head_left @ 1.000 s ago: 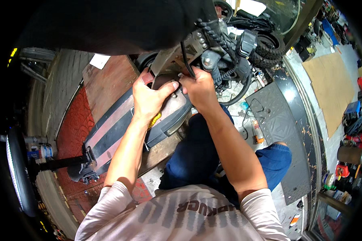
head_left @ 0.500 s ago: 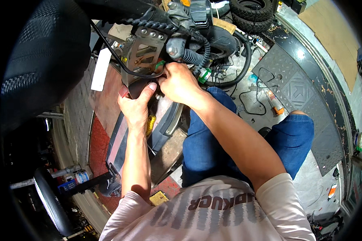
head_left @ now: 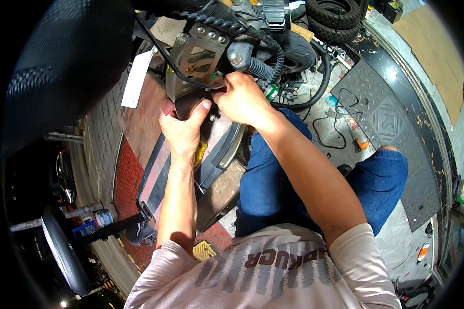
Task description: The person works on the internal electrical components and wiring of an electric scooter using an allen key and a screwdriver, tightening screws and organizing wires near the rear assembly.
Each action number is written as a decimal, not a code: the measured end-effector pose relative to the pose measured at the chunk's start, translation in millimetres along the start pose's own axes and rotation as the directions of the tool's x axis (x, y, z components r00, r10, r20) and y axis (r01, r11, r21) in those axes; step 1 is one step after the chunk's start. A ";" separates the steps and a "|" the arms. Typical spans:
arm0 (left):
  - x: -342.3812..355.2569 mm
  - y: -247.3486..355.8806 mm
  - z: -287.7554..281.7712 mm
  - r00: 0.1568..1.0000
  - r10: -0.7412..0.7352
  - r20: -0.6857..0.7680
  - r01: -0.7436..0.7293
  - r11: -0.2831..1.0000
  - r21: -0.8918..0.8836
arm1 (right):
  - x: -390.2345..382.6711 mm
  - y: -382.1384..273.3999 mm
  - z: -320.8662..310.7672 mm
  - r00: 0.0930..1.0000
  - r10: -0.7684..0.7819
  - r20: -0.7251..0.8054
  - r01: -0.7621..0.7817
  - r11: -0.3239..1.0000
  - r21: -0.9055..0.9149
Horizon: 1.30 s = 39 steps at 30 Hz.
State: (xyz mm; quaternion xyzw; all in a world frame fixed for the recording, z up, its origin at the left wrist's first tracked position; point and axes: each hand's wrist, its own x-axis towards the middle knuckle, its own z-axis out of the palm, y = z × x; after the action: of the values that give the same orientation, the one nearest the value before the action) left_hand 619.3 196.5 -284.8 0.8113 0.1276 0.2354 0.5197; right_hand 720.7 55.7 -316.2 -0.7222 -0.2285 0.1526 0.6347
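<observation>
My left hand (head_left: pixel 182 130) is closed around the lower end of a dark curved mudguard (head_left: pixel 186 104), thumb on its face. A small red lens (head_left: pixel 167 107) shows beside the fingers. Just right of it my right hand (head_left: pixel 244 100) is closed, fingertips pinched at the mudguard's side; what they hold is hidden. Above both hands is a metal bracket plate (head_left: pixel 203 37) with cut-outs and bolts. A black cable (head_left: pixel 176 69) curves down across it toward my right fingers. To the right sits a coil spring shock absorber (head_left: pixel 255 66).
A scooter deck (head_left: pixel 160 172) with a yellow coiled cord (head_left: pixel 200 153) lies below my hands. Right of my knees are a ridged ramp mat (head_left: pixel 392 123), a thin black wire (head_left: pixel 329 146) and an orange-handled tool (head_left: pixel 362 144). Stacked tyres (head_left: pixel 335 20) stand at the back.
The whole view has shifted, so the scooter and floor sit a little further right. Both hands keep their places at the mudguard, with only slight finger movement.
</observation>
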 end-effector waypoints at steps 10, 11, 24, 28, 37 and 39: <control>-1.4 10.4 0.8 1.000 -0.026 0.015 0.027 1.000 -0.013 | 7.9 30.1 24.0 0.995 -0.094 -0.028 0.093 0.809 0.580; -2.1 9.7 0.7 0.999 -0.032 0.011 0.032 0.999 -0.011 | 4.5 24.2 24.0 0.994 -0.101 -0.029 0.095 0.754 0.650; -2.1 19.9 -0.8 0.992 -0.124 0.017 0.125 0.991 -0.040 | -4.2 21.7 18.0 0.993 -0.098 -0.067 0.113 0.956 0.271; -2.4 18.4 -2.6 0.995 -0.096 0.000 0.095 0.993 -0.070 | -3.3 33.6 21.9 0.985 -0.129 -0.117 0.154 0.958 0.242; -6.3 16.5 -53.1 0.974 0.130 0.185 -0.163 0.970 0.179 | -18.1 7.8 16.8 0.997 -0.034 -0.062 0.048 0.973 0.226; -11.6 11.7 -71.9 0.983 0.097 0.154 -0.094 0.995 -0.026 | -18.7 8.5 15.1 0.998 -0.058 -0.010 0.059 0.969 0.241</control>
State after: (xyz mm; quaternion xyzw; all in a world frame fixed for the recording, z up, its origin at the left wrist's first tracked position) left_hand 571.9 242.6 -252.0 0.8274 0.0454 0.1974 0.5237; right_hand 698.3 57.9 -328.1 -0.6330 -0.2286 0.1594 0.7223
